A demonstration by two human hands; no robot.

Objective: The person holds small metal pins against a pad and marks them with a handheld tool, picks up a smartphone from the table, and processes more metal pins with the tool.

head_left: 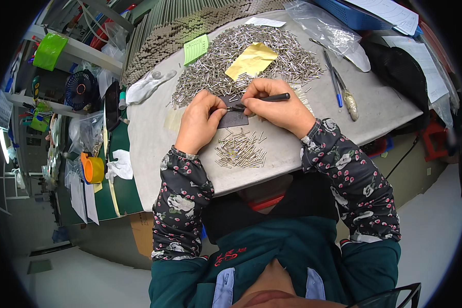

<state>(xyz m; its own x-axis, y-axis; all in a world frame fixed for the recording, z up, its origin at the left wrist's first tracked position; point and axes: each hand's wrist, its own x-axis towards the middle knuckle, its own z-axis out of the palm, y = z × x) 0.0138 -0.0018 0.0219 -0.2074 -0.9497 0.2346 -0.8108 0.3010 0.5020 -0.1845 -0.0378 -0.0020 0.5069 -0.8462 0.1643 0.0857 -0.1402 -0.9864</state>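
Note:
My left hand (199, 120) pinches a small metal pin (233, 109) between thumb and fingertip. Beside it my right hand (280, 109) is closed around a slim black-handled tool (277, 97); fingers hide its tip, which seems to meet the pin. Under both hands lies a dark flat plate (234, 120). Toward me is a small heap of metal pins (240, 150). Beyond my hands spreads a much larger pile of similar pins (200, 77), with a yellow paper slip (251, 60) on top.
Long thin rods (159, 36) are stacked along the far edge. A white glove (150, 88) and a green label (195, 49) lie at left. Tweezers (326, 54), a blue pen (339, 97), a plastic bag (328, 31) and a black cloth (395, 69) are at right.

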